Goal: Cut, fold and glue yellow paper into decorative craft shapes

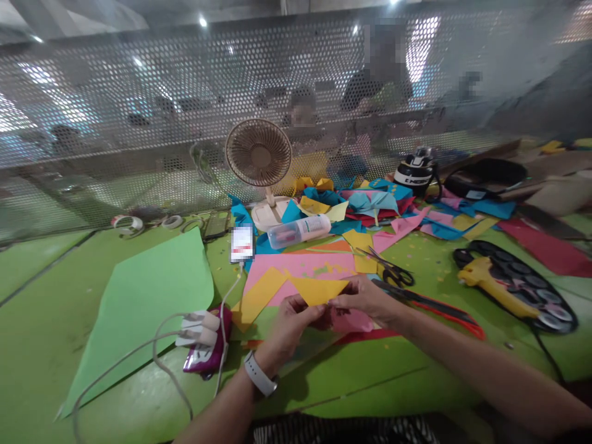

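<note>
Black-and-white cloth [342, 428] shows at the bottom edge of the frame; above it, near the centre, my left hand [296, 317] and right hand [356, 297] are both pinched on a yellow paper [319, 290], held over the pink sheet [261, 265]. I judge that I am folding or shaping it, and the next move seems to call for lining up its edges before pressing any crease.

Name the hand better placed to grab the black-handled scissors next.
Probably the right hand: it is nearer the black-handled scissors than the left hand, though both hold the yellow paper.
</note>
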{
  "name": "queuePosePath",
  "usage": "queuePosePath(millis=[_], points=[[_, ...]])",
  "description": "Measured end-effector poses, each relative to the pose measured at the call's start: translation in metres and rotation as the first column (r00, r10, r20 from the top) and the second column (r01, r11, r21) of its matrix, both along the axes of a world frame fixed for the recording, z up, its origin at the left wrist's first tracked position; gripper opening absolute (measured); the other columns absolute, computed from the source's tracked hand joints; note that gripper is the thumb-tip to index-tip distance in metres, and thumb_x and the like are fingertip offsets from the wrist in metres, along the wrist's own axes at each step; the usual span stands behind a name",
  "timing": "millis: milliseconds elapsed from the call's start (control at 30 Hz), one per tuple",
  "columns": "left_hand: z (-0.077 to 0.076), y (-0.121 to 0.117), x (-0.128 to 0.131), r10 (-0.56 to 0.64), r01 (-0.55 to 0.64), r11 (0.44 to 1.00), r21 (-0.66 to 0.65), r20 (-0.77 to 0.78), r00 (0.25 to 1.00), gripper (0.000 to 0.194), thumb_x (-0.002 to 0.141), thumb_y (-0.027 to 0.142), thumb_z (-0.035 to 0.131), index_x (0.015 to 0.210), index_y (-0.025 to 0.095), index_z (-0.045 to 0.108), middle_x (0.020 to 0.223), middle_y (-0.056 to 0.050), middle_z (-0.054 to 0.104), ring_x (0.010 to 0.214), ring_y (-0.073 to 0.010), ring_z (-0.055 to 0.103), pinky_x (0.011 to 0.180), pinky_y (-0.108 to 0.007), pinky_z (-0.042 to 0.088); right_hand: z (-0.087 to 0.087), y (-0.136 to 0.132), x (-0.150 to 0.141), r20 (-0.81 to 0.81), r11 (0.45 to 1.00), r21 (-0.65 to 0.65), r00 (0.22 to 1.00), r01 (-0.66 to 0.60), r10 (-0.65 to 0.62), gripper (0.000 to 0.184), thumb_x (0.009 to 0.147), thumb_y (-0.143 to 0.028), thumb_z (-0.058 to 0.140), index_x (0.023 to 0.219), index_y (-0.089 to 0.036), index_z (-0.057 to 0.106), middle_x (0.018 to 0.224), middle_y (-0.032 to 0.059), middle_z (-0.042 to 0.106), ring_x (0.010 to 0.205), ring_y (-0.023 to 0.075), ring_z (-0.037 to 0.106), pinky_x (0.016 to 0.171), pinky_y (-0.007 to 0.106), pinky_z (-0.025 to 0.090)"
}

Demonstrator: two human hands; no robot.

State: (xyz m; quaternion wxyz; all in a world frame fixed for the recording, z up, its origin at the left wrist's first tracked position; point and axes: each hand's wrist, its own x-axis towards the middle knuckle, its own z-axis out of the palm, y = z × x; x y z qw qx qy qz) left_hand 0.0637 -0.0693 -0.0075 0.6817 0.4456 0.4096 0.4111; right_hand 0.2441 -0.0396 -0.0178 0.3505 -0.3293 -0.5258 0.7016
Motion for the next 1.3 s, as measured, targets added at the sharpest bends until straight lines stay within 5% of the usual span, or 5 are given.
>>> queuePosePath(millis=[600, 767, 1000, 1133, 1300], points=[[-0.002, 0.004, -0.012, 0.041, -0.039, 0.999, -0.017, 0.098, 0.994, 0.013, 0.072, 0.023, 0.069, 0.071, 0.011, 0.067, 0.058, -0.004, 0.066, 0.052, -0.0121, 0.059, 0.054, -0.023, 0.047, 0.015, 0.031, 0.03, 0.044, 0.992, -0.009, 0.991, 0.126, -0.126, 0.023, 0.07, -0.036, 0.064, 0.065, -0.013, 0.064, 0.057, 0.0014, 0.063, 0.049, 0.0081, 0.054, 0.048, 0.019, 0.038], [-0.001, 0.004, -0.007, -0.019, 0.029, 0.988, 0.151, -0.073, 0.997, 0.019, 0.069, 0.031, 0.071, 0.072, 0.012, 0.066, 0.062, -0.003, 0.064, 0.054, -0.0117, 0.056, 0.056, -0.024, 0.046, 0.015, 0.021, 0.018, 0.137, 0.998, -0.061, 0.991, 0.001, 0.008, 0.048, 0.082, -0.056, 0.047, 0.085, -0.011, 0.065, 0.061, 0.007, 0.068, 0.044, 0.0096, 0.055, 0.041, 0.019, 0.031], [-0.011, 0.007, -0.008, -0.012, 0.054, 0.973, 0.226, -0.184, 0.983, 0.028, 0.069, 0.034, 0.07, 0.09, 0.015, 0.064, 0.077, -0.005, 0.066, 0.064, -0.0154, 0.06, 0.063, -0.028, 0.049, 0.009, 0.019, 0.016, 0.199, 0.998, -0.024, 0.978, -0.055, 0.059, 0.04, 0.077, -0.051, 0.058, 0.091, -0.014, 0.066, 0.062, 0.003, 0.067, 0.048, 0.0102, 0.057, 0.043, 0.018, 0.033], [-0.014, 0.007, -0.008, -0.007, 0.074, 0.962, 0.262, -0.248, 0.969, 0.025, 0.068, 0.033, 0.071, 0.083, 0.014, 0.064, 0.076, -0.006, 0.066, 0.064, -0.0164, 0.06, 0.063, -0.028, 0.048, 0.013, 0.019, 0.019, 0.214, 0.986, 0.044, 0.966, -0.159, 0.146, 0.045, 0.08, -0.053, 0.055, 0.099, -0.014, 0.065, 0.072, 0.0046, 0.067, 0.056, 0.0113, 0.058, 0.049, 0.02, 0.038], [-0.009, 0.007, -0.008, 0.017, 0.026, 0.976, 0.218, -0.19, 0.982, 0.037, 0.07, 0.031, 0.069, 0.104, 0.017, 0.061, 0.085, -0.006, 0.068, 0.07, -0.0168, 0.062, 0.066, -0.027, 0.047, 0.003, 0.02, 0.015, 0.323, 0.968, 0.215, 0.945, -0.129, 0.055, 0.032, 0.069, -0.045, 0.069, 0.066, -0.014, 0.062, 0.058, -0.0029, 0.052, 0.052, 0.0089, 0.046, 0.048, 0.02, 0.034]])
